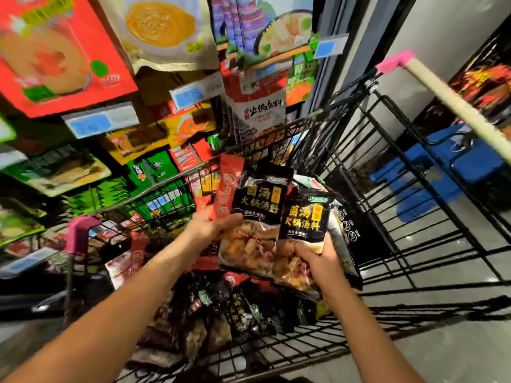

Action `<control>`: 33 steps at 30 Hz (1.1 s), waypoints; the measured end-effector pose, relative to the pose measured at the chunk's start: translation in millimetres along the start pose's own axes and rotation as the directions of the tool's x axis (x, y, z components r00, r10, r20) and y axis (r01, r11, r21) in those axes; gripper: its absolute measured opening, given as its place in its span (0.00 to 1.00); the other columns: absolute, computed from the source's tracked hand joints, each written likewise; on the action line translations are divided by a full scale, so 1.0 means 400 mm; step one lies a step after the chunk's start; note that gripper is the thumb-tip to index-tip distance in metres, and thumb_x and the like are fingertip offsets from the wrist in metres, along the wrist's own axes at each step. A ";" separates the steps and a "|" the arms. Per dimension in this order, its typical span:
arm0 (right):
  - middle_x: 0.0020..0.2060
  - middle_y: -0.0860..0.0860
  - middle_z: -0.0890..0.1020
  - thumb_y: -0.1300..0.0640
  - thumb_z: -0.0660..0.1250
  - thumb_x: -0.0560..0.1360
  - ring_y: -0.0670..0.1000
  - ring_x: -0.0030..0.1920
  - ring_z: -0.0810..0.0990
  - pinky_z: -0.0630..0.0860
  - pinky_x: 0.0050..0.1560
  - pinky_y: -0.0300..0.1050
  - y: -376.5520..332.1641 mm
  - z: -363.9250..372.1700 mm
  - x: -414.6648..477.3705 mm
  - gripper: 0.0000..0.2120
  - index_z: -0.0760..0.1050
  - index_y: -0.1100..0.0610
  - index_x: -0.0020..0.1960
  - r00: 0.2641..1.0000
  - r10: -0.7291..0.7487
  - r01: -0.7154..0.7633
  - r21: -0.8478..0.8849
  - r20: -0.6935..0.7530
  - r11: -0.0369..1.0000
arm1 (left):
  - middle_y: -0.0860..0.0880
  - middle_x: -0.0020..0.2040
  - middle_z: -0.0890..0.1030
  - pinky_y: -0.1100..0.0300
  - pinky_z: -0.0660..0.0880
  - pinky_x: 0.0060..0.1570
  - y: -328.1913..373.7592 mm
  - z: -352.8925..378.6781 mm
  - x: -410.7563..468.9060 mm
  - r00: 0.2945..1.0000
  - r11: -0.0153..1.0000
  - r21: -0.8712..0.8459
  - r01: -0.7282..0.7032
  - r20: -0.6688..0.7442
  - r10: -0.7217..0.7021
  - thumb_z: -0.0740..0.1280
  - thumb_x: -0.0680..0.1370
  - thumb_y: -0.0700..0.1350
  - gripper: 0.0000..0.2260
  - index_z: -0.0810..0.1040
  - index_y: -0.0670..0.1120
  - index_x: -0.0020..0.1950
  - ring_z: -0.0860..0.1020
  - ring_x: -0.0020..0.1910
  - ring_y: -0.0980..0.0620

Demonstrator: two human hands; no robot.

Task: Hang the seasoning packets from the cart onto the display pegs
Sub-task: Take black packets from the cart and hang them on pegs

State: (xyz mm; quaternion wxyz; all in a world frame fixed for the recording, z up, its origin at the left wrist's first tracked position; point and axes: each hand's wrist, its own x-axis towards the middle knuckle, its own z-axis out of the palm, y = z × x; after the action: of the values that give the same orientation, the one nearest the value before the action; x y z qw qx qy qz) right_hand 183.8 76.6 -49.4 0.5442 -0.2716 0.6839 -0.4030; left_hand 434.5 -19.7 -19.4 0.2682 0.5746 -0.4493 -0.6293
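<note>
Blurred, unreadable price tags (101, 121); cart handle (456, 106) partly beyond the right edge.

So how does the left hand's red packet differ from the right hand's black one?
The red packet looks narrow; the black packet is wider, with yellow characters and a clear window. The left hand grips the red packet's lower end; the right hand holds the black packet's bottom. Both are above the cart.

- Hanging packets (55, 51) and price tags (102, 121) crowd the upper left and top centre.
- Cart rim (154, 187) crosses mid-frame below them.
- Left hand (210, 228) and right hand (323, 261), gripping black soup packets (260, 194), block the centre.
- Dark packets (237, 313) heap the lower centre of the wire cart (401, 244); its right side lies open.
- Handle bar (456, 106) slants across the upper right.
</note>
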 end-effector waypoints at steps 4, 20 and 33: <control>0.69 0.49 0.78 0.42 0.74 0.76 0.52 0.66 0.79 0.75 0.70 0.56 -0.019 0.009 -0.009 0.37 0.61 0.45 0.80 0.999 0.018 -0.022 0.109 0.035 0.994 | 0.43 0.49 0.86 0.40 0.78 0.61 -0.039 0.094 -0.017 0.977 0.963 -0.186 0.195 0.119 -0.175 0.81 0.69 0.52 0.21 0.80 0.45 0.56 0.84 0.51 0.40; 0.60 0.51 0.85 0.62 0.77 0.73 0.56 0.62 0.83 0.78 0.66 0.57 -0.039 -0.031 -0.025 0.28 0.72 0.50 0.70 0.978 -0.156 0.142 0.102 0.140 0.985 | 0.46 0.60 0.83 0.40 0.77 0.63 -0.060 0.214 0.018 0.961 0.965 -0.153 0.212 0.211 -0.178 0.83 0.61 0.62 0.43 0.67 0.57 0.70 0.84 0.57 0.45; 0.56 0.53 0.87 0.73 0.69 0.75 0.52 0.55 0.86 0.81 0.49 0.39 -0.080 -0.257 -0.015 0.28 0.71 0.56 0.72 0.982 -0.176 0.183 0.094 -0.071 0.979 | 0.46 0.33 0.80 0.62 0.72 0.28 0.173 0.320 0.354 0.993 0.986 0.141 0.086 -0.089 -0.073 0.72 0.78 0.49 0.11 0.84 0.42 0.43 0.81 0.32 0.48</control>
State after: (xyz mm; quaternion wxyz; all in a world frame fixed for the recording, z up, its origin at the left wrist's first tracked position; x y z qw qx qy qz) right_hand 84.4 91.0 -10.6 0.4967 -0.2919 0.6523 -0.4925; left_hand 271.0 -139.2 -35.4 0.2192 0.6360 -0.4587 -0.5805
